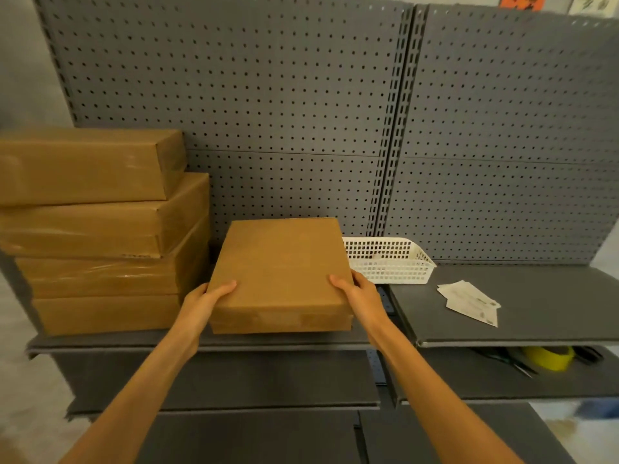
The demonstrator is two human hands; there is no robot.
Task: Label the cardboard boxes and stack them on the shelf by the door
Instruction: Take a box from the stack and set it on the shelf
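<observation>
Both forearms reach up from the bottom of the head view toward the middle, and each ends on the flat cardboard box (281, 272) at the centre. The left hand (209, 296) clasps the box's near left corner, thumb lying on top and the other fingers hidden underneath. The right hand (358, 289) takes the near right corner the same way. So both hands are closed on this one box, which sits at or just over the front of the grey shelf (536, 316); whether its underside rests on the shelf I cannot tell.

At nine o'clock from the held box stands a stack of boxes (100, 229), four high, some glossy with clear wrap, the upper ones skewed. At two o'clock, just behind the box, lies a white mesh basket (388, 259). At three o'clock a few paper labels (472, 303) lie loose on the shelf. No label shows on the held box's top.

Judging by its look, the box is stiff, flat and matte, so bare hands should grip it without slipping. Its weight cannot be read, though two hands suggest some heft. The near corners, or the two long sides, seem the best hold, keeping it level.
</observation>
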